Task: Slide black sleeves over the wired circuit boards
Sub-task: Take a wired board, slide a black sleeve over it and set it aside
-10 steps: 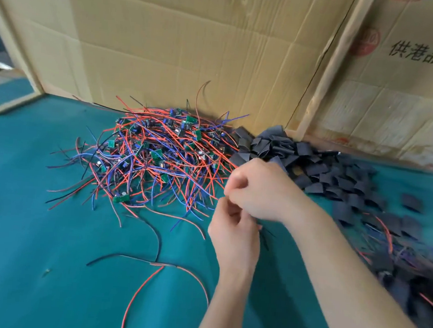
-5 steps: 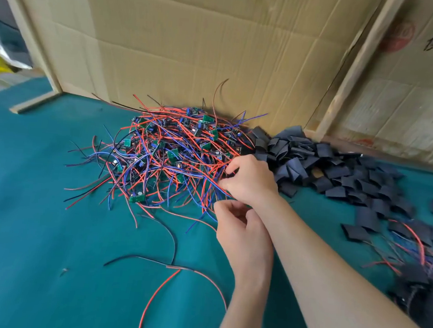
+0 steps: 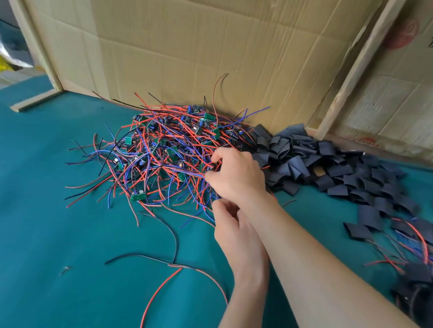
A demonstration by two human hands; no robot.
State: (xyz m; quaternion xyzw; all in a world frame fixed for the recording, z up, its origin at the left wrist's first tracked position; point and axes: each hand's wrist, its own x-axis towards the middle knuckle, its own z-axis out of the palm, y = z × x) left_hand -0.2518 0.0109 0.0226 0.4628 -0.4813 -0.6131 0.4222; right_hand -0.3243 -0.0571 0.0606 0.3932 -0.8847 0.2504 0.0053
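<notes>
Head view: right hand (image 3: 237,177) pinches wires in the board pile (image 3: 163,156), seemingly picking one; left hand (image 3: 235,233) curled near, grip unclear.

Both hands close together, right hand (image 3: 235,176) above left hand (image 3: 235,231), fingers curled.

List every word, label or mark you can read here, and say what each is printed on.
"供港" in black characters, cut off by the frame edge, on the cardboard panel at upper right.
Round red stamp on the same panel: too blurred to read.
Small green circuit boards: any markings too small to read.
</notes>
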